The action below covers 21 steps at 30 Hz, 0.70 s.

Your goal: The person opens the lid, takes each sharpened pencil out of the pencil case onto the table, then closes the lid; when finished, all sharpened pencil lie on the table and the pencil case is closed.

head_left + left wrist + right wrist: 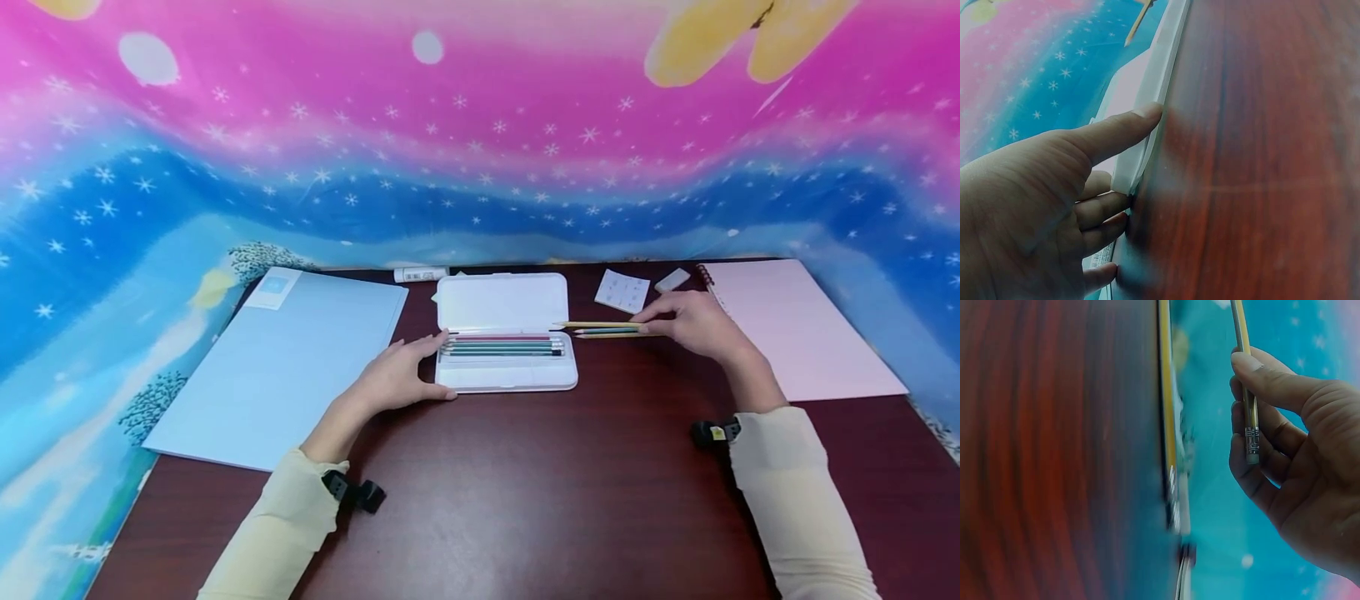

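Observation:
A white pencil case (506,379) lies with its lid (502,302) raised at the back. Several pencils (502,347), green and reddish, lie side by side in its rear part. My left hand (393,375) holds the case's left end, with the thumb (1119,134) on the front edge and the fingers round the corner. To the right of the case, my right hand (693,321) pinches a yellow-striped pencil (1249,394) near its eraser end, its tip toward the case. Below it, other yellow and green pencils (1167,419) lie on the table, partly hidden by the hand.
A large pale blue folder (277,375) lies at the left and a pink spiral notebook (802,333) at the right. Behind are a glue stick (422,274), a small printed paper (622,291) and a white eraser (672,280). A patterned cloth (480,167) borders the table.

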Each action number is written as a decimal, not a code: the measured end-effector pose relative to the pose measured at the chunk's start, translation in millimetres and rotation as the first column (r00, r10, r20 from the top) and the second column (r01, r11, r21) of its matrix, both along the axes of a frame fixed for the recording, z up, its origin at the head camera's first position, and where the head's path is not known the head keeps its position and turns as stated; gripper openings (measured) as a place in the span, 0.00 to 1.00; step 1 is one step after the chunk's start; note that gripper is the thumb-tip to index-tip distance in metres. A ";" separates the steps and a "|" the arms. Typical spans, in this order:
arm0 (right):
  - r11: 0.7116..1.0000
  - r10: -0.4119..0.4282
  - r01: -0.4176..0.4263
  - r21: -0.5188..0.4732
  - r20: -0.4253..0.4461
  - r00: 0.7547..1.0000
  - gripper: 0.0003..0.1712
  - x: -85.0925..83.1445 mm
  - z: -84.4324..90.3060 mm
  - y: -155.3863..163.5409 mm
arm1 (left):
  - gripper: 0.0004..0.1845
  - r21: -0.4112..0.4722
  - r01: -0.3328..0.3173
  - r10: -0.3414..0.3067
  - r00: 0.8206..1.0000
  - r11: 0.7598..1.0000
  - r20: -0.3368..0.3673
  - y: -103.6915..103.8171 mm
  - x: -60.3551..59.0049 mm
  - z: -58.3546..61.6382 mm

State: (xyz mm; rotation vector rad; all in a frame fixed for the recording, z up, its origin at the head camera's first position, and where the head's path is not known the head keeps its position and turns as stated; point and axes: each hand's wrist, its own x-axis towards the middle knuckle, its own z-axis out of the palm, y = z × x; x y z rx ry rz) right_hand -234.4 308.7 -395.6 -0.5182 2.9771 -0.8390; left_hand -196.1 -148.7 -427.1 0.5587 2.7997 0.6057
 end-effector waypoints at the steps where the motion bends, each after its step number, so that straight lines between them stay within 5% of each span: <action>1: 1.000 -0.019 0.019 -0.005 0.012 1.000 0.07 0.6 -0.2 5.1 | 0.55 0.002 0.000 0.000 1.000 1.000 -0.002 0.1 -0.1 -0.1; 8: 0.993 -0.113 0.114 -0.009 0.088 0.990 0.07 1.1 -6.5 28.5 | 0.55 0.007 0.000 0.000 1.000 1.000 -0.003 -0.4 1.8 -0.6; 21: 0.994 -0.102 0.105 -0.006 0.176 0.979 0.08 -2.1 -14.2 32.5 | 0.55 0.013 0.001 -0.001 1.000 1.000 -0.010 0.7 1.3 0.8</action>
